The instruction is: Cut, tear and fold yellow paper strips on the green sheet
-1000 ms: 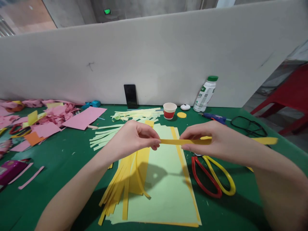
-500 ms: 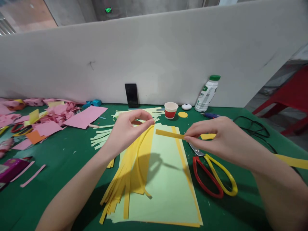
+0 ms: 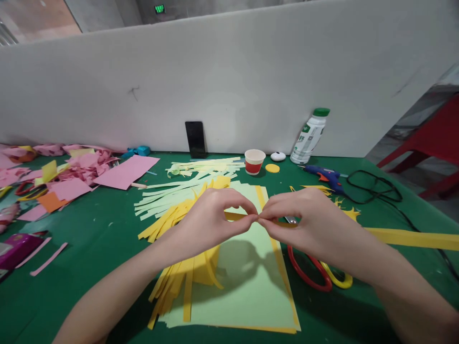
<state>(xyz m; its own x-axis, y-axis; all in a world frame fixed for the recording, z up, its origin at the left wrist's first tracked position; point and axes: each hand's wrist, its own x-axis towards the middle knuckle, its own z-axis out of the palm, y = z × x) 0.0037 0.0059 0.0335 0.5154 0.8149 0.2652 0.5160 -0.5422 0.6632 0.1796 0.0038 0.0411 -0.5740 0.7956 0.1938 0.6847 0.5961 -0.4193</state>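
A long yellow paper strip (image 3: 409, 237) runs behind my right wrist to the right edge of the head view. My left hand (image 3: 224, 212) and my right hand (image 3: 304, 215) pinch it fingertip to fingertip, above the light green paper sheets (image 3: 247, 286). A short piece of the strip shows inside my left fingers. Under my left forearm spread yellow fringed strips (image 3: 179, 274). Scissors with one red handle (image 3: 311, 274) and one yellow handle lie below my right hand, which hides part of their blades.
Behind stand a red-and-white paper cup (image 3: 254, 163), a phone (image 3: 195, 139) and a leaning bottle (image 3: 310, 136) against a white panel. A blue glue gun (image 3: 328, 177) with a black cord lies right. Pink paper scraps (image 3: 86, 167) and a purple box (image 3: 19, 253) are left.
My left hand has come right and down, and its fingertips now meet those of my right hand on the strip. My right hand has shifted slightly left.
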